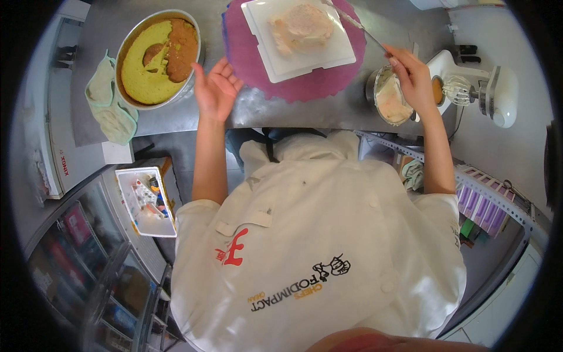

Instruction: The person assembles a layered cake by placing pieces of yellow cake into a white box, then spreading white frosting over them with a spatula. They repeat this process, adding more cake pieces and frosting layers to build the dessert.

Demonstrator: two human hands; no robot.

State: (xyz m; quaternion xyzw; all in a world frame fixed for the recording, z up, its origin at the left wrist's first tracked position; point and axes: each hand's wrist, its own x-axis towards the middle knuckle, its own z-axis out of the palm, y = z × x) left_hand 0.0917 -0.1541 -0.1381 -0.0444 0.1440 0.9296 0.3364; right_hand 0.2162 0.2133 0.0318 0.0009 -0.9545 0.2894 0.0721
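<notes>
In my right hand (409,77) is a thin metal spatula (374,38), its far end smeared with cream. The blade reaches over the right edge of a white square board (281,68). A small cream-covered cake (303,28) sits on that board, which rests on a purple round mat (246,53). Below my right hand stands a metal bowl (371,88) holding pale orange cream (391,103). My left hand (217,90) is palm up and holds nothing, fingers apart, between the mat and a round metal pan (196,33). Inside the pan is a yellow-green sponge cake (140,83), partly cut away.
A pale green cloth (112,105) lies left of the pan on the steel table (264,116). At the right stands a white stand mixer (501,97) with a cream-coated whisk (457,90). A white foam box (149,202) with small items sits low on the left.
</notes>
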